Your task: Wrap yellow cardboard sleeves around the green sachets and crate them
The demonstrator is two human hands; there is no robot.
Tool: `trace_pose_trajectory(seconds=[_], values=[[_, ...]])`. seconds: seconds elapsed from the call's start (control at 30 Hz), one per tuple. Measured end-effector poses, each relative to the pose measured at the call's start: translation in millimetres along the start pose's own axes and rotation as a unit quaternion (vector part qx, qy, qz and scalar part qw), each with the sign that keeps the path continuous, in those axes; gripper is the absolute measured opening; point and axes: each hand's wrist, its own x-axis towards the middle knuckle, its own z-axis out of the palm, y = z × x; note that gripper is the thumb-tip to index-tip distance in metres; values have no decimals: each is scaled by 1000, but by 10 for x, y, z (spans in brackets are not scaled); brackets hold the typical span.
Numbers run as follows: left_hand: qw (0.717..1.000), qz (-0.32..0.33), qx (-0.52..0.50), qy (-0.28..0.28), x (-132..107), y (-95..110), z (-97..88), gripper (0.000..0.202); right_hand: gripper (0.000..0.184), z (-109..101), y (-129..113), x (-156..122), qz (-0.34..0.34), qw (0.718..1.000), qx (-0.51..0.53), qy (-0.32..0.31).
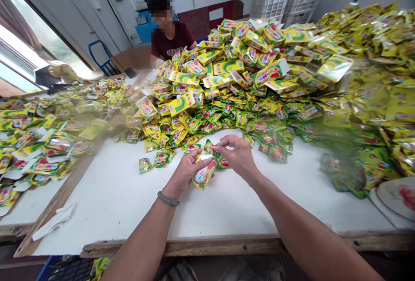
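Note:
Near the middle of the white table [129, 212], my left hand [185, 172], with a beaded bracelet at its wrist, is closed around a small yellow-green printed carton [203, 178]. My right hand [239, 156] pinches a small green sachet [208, 145] at the carton's upper end. Whether the sachet is partly inside the carton cannot be made out. Several loose green sachets [160, 158] lie just beyond my left hand.
A large heap of yellow cartons [214, 67] and green sachets fills the far side. More cartons [48, 142] lie left of a wooden strip [68, 186]. Yellow pouches [382, 82] are piled at right. A person [171, 41] sits opposite. White crates [272, 0] stand behind.

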Motion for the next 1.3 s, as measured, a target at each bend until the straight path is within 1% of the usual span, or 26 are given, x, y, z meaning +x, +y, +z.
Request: trace_pose_trajectory(seconds=[0.1, 0.2, 0.33, 0.4, 0.43, 0.47, 0.5, 0.53, 0.6, 0.63, 0.67, 0.7, 0.73, 0.83, 0.87, 0.93, 1.03, 1.07, 1.13, 1.17, 1.27, 1.3], values=[[1000, 14, -16, -1, 12, -5, -30, 55, 18, 5, -4, -11, -1, 998, -11, -67], [1000, 13, -7, -20, 3, -10, -50, 56, 20, 7, -21, -18, -1, 991, -24, -130], [999, 5, 8, -31, -18, -21, -55, 56, 33, 26, -44, -29, -15, 973, -43, -227], [999, -3, 11, -32, -15, -26, -49, 54, 39, 39, -48, -39, -16, 964, -47, -262], [999, -4, 9, -30, -8, -28, -42, 55, 39, 45, -49, -45, -13, 962, -47, -269], [1000, -3, 4, -25, 1, -29, -33, 55, 38, 51, -48, -52, -8, 963, -44, -266], [1000, 4, -5, -12, 13, -27, -23, 55, 34, 55, -47, -57, -3, 968, -35, -248], [1000, 16, -16, 7, 25, -24, -12, 55, 27, 58, -46, -62, -1, 976, -24, -216], [997, 40, -32, 51, 44, -11, 5, 54, 13, 61, -37, -68, -11, 993, -3, -115], [996, 49, -36, 68, 49, -2, 9, 55, 16, 63, -29, -69, -21, 998, 3, -66], [994, 57, -37, 81, 51, 6, 8, 56, 20, 65, -19, -69, -29, 999, 6, -34], [993, 65, -34, 90, 49, 13, 4, 60, 23, 70, -8, -69, -32, 999, 10, -24], [992, 76, -31, 96, 45, 18, -2, 64, 25, 77, 3, -69, -26, 999, 19, -36], [985, 132, -25, 112, 32, 16, -23, 76, 33, 107, 27, -74, 26, 991, 72, -108], [982, 151, -21, 111, 30, 11, -27, 77, 34, 118, 30, -76, 38, 987, 87, -127], [980, 175, -5, 95, 26, 0, -34, 70, 31, 135, 30, -82, 43, 982, 106, -153], [985, 157, 21, 66, 20, 1, -44, 54, 31, 142, 22, -91, 64, 966, 145, -204], [988, 143, 21, 61, 16, 8, -48, 52, 32, 138, 18, -93, 78, 959, 163, -217], [991, 119, 6, 54, 6, 27, -53, 51, 35, 126, 4, -96, 100, 952, 185, -221], [993, 110, -4, 49, 1, 37, -52, 51, 39, 118, -4, -96, 104, 952, 189, -215], [994, 92, -39, 35, -10, 58, -34, 50, 61, 96, -28, -95, 99, 950, 212, -208], [994, 88, -48, 36, -11, 58, -24, 51, 63, 89, -35, -94, 94, 949, 213, -214]])
